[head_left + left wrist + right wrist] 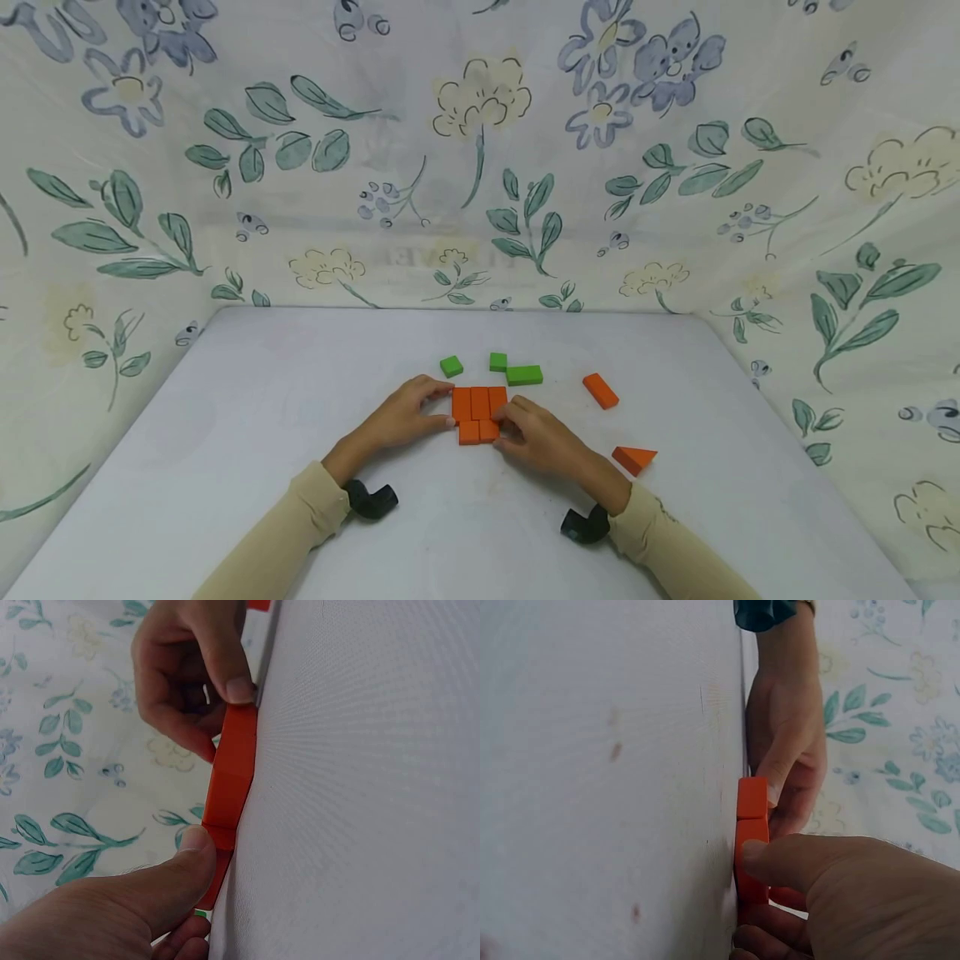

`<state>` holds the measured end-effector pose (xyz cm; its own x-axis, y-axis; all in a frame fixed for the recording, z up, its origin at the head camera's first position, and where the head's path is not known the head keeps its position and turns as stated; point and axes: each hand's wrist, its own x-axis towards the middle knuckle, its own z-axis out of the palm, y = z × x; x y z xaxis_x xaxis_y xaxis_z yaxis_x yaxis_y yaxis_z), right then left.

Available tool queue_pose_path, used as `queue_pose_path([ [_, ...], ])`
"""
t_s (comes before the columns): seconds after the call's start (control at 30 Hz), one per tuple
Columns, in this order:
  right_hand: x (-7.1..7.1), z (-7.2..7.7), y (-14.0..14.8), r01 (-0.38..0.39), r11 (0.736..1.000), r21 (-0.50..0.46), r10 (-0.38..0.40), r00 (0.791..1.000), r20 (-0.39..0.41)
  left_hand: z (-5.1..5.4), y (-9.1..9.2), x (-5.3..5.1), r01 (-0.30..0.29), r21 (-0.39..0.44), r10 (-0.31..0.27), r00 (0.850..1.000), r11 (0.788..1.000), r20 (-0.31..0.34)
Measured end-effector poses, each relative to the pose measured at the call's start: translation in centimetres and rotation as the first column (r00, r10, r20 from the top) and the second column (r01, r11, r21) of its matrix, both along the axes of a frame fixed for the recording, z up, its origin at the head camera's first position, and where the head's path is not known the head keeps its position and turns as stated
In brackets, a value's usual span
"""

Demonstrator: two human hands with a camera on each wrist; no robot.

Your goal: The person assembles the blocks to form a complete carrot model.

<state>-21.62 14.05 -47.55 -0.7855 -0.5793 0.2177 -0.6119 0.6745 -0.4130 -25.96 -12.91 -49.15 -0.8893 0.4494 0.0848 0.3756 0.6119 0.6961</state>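
Note:
Several flat orange blocks lie together on the white table, seen in the head view. Three upright orange rectangles (480, 403) stand side by side, and two smaller orange blocks (468, 432) touch their near edge. At the left side, my left hand (405, 414) holds the outermost rectangle, index finger at its far corner and thumb at its near one. My right hand (547, 437) grips the right part of the group, its fingertips covering some of the right rectangle and small block. In the right wrist view, the right thumb presses an orange block's (752, 801) neighbour along its side.
Beyond the group lie a small green block (452, 367), another green block (498, 362) and a longer green block (524, 375). Off to the right are a loose orange rectangle (601, 391) and an orange triangular block (634, 459). Floral cloth (420, 275) hangs behind the table.

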Motion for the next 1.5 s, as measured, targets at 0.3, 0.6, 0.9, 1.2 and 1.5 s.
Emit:
queue_pose_path([
  [0.3,-0.1,-0.2,0.0,0.001,1.0,0.001,-0.001,1.0,0.016,0.1,0.0,0.1,0.007,0.009,-0.007,1.0,1.0,-0.005],
  [0.6,0.2,-0.1,-0.3,-0.009,1.0,-0.025,0.009,1.0,0.0,0.0,0.0,0.0,0.015,0.012,-0.015,1.0,1.0,-0.005],
  [0.9,1.0,0.1,-1.3,-0.117,0.993,0.034,0.118,0.993,-0.015,-0.1,-0.1,0.0,0.014,0.016,-0.014,1.0,1.0,-0.014],
  [1.2,1.2,0.0,-1.5,-0.098,0.993,0.062,0.099,0.995,-0.011,0.0,-0.1,0.1,0.01,0.005,-0.01,1.0,1.0,-0.007],
  [1.5,1.3,0.2,-1.5,-0.077,0.995,0.066,0.077,0.997,0.001,-0.1,-0.1,0.0,0.014,0.011,-0.014,1.0,1.0,-0.011],
])
